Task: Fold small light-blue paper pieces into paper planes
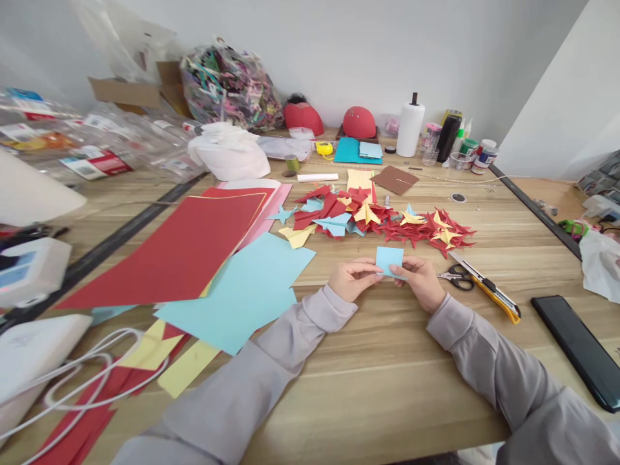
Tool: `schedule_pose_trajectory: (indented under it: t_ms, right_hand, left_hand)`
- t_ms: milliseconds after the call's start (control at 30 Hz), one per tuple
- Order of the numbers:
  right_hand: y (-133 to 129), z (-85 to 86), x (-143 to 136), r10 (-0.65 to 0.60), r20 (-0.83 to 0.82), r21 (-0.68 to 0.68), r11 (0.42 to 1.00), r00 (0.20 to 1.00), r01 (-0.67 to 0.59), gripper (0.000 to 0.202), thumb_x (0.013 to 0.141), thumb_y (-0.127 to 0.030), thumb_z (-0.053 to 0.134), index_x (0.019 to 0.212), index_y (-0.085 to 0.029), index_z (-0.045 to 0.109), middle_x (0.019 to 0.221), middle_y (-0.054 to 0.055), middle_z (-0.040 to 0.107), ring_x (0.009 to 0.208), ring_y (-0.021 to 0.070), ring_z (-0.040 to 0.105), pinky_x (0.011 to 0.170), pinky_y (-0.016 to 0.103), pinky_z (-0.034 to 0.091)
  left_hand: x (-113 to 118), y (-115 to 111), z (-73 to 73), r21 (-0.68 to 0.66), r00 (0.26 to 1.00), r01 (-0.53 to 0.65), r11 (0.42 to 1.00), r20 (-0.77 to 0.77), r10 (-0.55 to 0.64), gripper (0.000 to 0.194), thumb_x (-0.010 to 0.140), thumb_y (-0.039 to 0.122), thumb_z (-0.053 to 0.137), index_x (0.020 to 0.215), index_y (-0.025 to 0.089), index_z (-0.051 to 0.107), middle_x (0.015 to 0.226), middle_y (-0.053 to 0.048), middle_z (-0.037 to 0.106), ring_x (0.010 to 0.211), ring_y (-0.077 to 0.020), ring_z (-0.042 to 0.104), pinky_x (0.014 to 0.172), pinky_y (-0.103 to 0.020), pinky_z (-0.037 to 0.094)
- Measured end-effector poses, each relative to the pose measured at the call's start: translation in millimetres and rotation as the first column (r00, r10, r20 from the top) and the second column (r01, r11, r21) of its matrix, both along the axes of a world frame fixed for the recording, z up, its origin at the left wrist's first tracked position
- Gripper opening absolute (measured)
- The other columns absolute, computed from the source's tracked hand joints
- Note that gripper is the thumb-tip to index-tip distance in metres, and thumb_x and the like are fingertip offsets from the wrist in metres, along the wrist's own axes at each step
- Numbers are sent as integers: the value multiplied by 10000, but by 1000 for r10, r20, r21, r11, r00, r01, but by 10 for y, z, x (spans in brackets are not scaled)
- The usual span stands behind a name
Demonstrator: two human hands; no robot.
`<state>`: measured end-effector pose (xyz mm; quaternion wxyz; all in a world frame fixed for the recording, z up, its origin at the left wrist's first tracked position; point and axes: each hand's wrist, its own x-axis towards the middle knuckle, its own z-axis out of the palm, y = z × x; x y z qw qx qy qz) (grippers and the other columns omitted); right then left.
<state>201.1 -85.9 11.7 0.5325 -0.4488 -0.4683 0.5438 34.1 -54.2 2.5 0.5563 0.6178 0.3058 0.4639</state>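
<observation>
A small light blue paper square [389,259] is held upright between both hands, just above the wooden table. My left hand [356,278] pinches its lower left corner. On the other side, my right hand [417,279] grips the lower right part, with the thumb on the front face. Behind the paper lies a pile of folded red, yellow and blue paper stars [431,229]. Folded blue pieces [334,223] and a yellow folded piece [297,237] lie at the pile's left end.
Large blue sheets [237,297] and red sheets [184,248] cover the left side. Black scissors [458,278] and a yellow utility knife [489,290] lie right of my right hand, beside a black phone [578,349]. A white bottle [410,129] stands behind.
</observation>
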Motion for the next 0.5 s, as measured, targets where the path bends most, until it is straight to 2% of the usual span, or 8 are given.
schedule_pose_trajectory:
  t_ms: [67, 167, 267, 400, 500]
  right_hand:
    - [3, 8, 2, 20, 14, 12, 1000, 1000, -20, 276, 590, -377, 750, 780, -181, 702, 593, -7, 636, 510, 106, 530, 483, 231, 427]
    - [-3, 20, 12, 9, -34, 3, 1000, 999, -9, 315, 667, -454, 676, 819, -179, 705, 636, 6, 637, 552, 110, 548, 505, 233, 456]
    - [-19, 34, 13, 14, -61, -15, 1000, 998, -15, 375, 714, -509, 612, 850, -171, 701, 660, 16, 642, 560, 113, 555, 520, 244, 469]
    - [-27, 34, -14, 30, 21, -9, 1000, 999, -30, 358, 601, -454, 731, 803, -162, 690, 665, 15, 656, 564, 118, 552, 521, 247, 461]
    - [-18, 16, -31, 35, 38, 9, 999, 999, -35, 315, 554, -405, 771, 731, -165, 669, 639, 3, 651, 569, 119, 553, 535, 250, 460]
  left_hand:
    - [7, -7, 19, -88, 1000, 6, 996, 19, -4, 234, 595, 348, 735, 680, 134, 694, 843, -85, 679, 644, -159, 632, 582, -288, 544]
    - [-4, -18, 60, -187, 999, 39, 982, 11, -37, 285, 605, 399, 724, 667, 130, 654, 684, -54, 671, 603, -157, 624, 602, -299, 535]
    - [-21, -29, 89, -159, 998, 55, 986, -30, -60, 307, 595, 418, 724, 579, 142, 590, 606, -32, 642, 583, -142, 598, 597, -277, 509]
    - [-19, -27, 72, -76, 999, 19, 997, -48, -23, 323, 560, 390, 744, 528, 147, 534, 609, -12, 605, 563, -103, 544, 549, -228, 461]
    - [-3, -9, 34, -112, 999, -35, 993, 5, 36, 314, 527, 358, 768, 662, 143, 583, 683, -15, 623, 599, -103, 561, 570, -227, 470]
